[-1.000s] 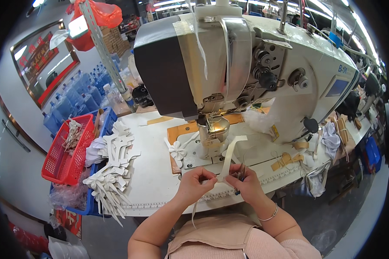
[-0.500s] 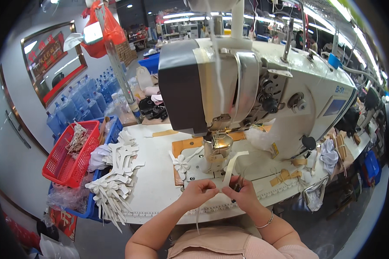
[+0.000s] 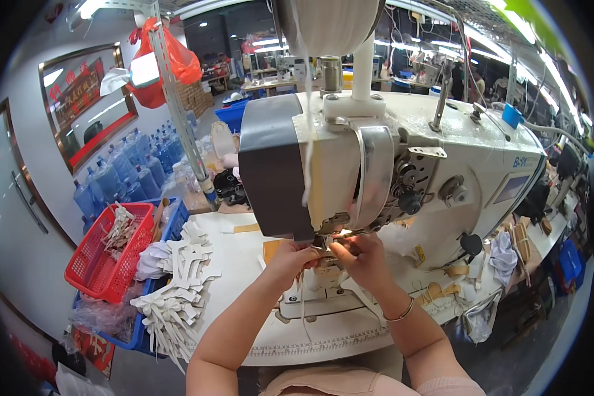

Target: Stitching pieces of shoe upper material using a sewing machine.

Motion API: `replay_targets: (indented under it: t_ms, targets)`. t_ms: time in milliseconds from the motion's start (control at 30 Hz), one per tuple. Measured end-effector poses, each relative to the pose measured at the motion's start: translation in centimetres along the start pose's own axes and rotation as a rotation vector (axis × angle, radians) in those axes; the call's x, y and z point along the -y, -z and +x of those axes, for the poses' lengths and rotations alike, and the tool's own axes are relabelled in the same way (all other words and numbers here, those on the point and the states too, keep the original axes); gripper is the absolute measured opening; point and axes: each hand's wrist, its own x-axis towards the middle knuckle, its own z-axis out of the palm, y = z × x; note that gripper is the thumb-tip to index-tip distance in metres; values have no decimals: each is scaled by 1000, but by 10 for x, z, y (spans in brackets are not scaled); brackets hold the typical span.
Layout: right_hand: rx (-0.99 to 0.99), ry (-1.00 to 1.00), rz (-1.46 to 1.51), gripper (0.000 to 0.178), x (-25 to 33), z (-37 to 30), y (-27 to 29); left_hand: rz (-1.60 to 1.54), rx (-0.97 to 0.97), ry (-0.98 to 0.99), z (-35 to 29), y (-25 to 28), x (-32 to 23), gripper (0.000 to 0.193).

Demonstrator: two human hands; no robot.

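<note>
A white industrial sewing machine (image 3: 442, 171) with a dark grey head cover (image 3: 270, 165) stands before me. Both hands are raised to its lit needle area, above the narrow post. My left hand (image 3: 293, 261) is closed in a pinch on a thin white strap (image 3: 303, 300), whose tail dangles below the fingers. Close beside it, to the right, my right hand (image 3: 365, 259) is closed, thumb and finger at the needle area. A pale strip (image 3: 363, 294) curves down below that hand. The fingers hide what lies between the fingertips, and no snips show there now.
At the left lie heaped white cut pieces (image 3: 178, 270), beside a red basket (image 3: 105, 254) on a blue crate (image 3: 138, 340). A ruler tape (image 3: 330, 344) runs along the table's front edge. Tan scraps (image 3: 435, 290) and white cloth (image 3: 503, 251) lie at the right.
Both hands have moved up and forward from the table's front to the needle area, carrying the strap. The dark snips seen in my right hand are now out of sight. The view has tilted up.
</note>
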Motion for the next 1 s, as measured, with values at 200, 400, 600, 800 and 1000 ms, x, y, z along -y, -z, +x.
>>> replay_targets:
  t_ms: [200,400,600,800,1000]
  targets:
    - [132,58,-187,15,-4,15,4,-77,-5,58,4,6,-2,9]
    - [179,195,-358,25,-5,0,25,-113,85,54,8,10,0,6]
    - [143,425,-505,43,4,-7,20,-78,70,94,9,10,-1,7]
    - [73,480,-561,34,-2,-9,14,-76,157,73,13,14,0,9]
    - [44,481,-646,28,-3,-8,7,-105,110,30,19,15,3,14]
